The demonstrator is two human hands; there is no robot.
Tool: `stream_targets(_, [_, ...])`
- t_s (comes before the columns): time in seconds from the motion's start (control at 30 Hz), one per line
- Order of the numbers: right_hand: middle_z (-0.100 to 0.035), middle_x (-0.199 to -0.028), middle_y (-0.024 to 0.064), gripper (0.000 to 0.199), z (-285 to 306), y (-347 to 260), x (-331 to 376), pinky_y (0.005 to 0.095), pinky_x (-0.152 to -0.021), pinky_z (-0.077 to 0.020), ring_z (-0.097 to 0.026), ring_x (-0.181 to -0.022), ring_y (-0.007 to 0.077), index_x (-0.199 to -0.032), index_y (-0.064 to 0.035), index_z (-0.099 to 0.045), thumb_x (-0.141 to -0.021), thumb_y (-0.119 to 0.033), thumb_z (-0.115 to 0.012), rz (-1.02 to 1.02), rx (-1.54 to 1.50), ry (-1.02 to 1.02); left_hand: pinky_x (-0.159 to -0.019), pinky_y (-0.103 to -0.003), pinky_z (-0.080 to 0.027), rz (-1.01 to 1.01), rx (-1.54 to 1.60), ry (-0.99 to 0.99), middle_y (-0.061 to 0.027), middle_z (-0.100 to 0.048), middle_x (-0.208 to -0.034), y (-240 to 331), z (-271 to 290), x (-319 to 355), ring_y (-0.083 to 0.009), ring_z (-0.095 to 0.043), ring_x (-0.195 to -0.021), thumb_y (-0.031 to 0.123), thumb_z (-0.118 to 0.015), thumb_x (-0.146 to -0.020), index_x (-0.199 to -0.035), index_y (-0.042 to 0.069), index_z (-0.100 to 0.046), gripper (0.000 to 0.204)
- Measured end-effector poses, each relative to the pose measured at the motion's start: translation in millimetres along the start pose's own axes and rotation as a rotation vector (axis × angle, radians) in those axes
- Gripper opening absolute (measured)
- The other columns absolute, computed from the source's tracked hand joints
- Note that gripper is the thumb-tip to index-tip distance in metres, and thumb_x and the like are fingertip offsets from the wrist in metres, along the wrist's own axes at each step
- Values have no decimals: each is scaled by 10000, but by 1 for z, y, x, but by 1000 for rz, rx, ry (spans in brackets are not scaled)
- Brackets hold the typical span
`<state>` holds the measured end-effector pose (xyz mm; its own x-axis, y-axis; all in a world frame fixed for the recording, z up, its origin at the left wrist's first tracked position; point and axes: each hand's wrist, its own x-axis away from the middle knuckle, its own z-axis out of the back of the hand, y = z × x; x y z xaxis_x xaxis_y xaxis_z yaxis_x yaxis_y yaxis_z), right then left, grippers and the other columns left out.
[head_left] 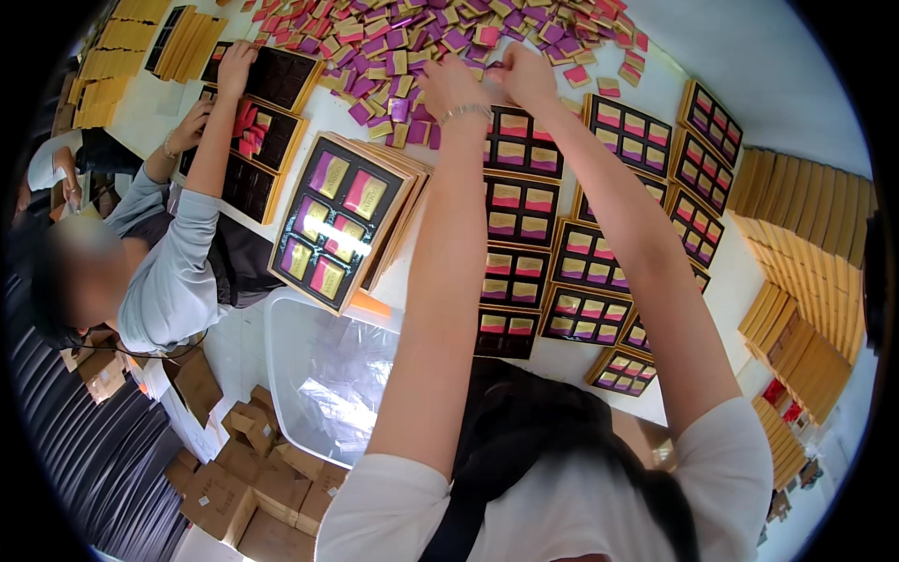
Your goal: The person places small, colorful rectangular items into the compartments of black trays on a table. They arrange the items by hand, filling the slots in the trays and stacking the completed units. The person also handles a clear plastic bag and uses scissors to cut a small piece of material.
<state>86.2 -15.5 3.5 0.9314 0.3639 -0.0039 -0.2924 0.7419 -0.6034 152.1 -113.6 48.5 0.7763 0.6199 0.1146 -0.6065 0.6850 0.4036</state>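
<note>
Both my arms reach far out over a white table. My left hand (448,82), with a bracelet at the wrist, rests fingers-down in a big heap of small pink, purple and gold packets (403,42). My right hand (524,73) is closed on one small packet at the edge of that heap. Below my arms lie several dark boxes with gold rims (518,211), their compartments filled with packets. A stack of such boxes (342,220) stands left of my left forearm, the top one filled.
At the left a person in a grey top reaches both hands into dark boxes (267,126). Gold box lids (805,253) are stacked at the right and far left. A clear plastic bin (323,370) and brown cartons (253,468) sit below the table edge.
</note>
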Motion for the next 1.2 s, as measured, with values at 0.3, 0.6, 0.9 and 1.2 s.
stream_targets(0.3, [-590,-748,12,209,90,29,127,224,-561,-422,-550,-642,74,-980,-9,-562,-859,-128,-683,-321,-987,-46,-907,-414,-516,46,-183,-141,-232,-603,-1165,-12,-31,-33,-365,-577,-1116,200,-716,-786,-1090,18,-659,359])
stream_targets(0.6, [-672,-845,112,248,99,32,321,305,-653,-507,-667,-744,209,-1122,-47,-585,-874,-56,-583,-190,-553,-224,-690,-424,-520,-465,59,316,-161,-648,-896,2,13,33,-327,-639,-831,157,-683,-763,-933,77,-683,188])
stream_targets(0.9, [-600,-812,103,90,23,11,426,418,-661,-494,-609,-788,305,-879,-53,-604,-792,-67,-624,212,-200,-153,-537,-196,-444,301,908,-66,-12,-630,-716,-132,17,346,-64,-562,-599,83,-754,-781,-774,13,-626,146])
stream_targets(1.2, [-593,-1103,105,325,29,6,451,384,-871,-477,-556,-1069,285,-1036,6,-610,-714,30,-574,462,-61,-27,-662,-365,-478,2,325,385,-43,-623,-678,-169,-32,405,-222,-584,-670,194,-774,-738,-771,71,-644,181])
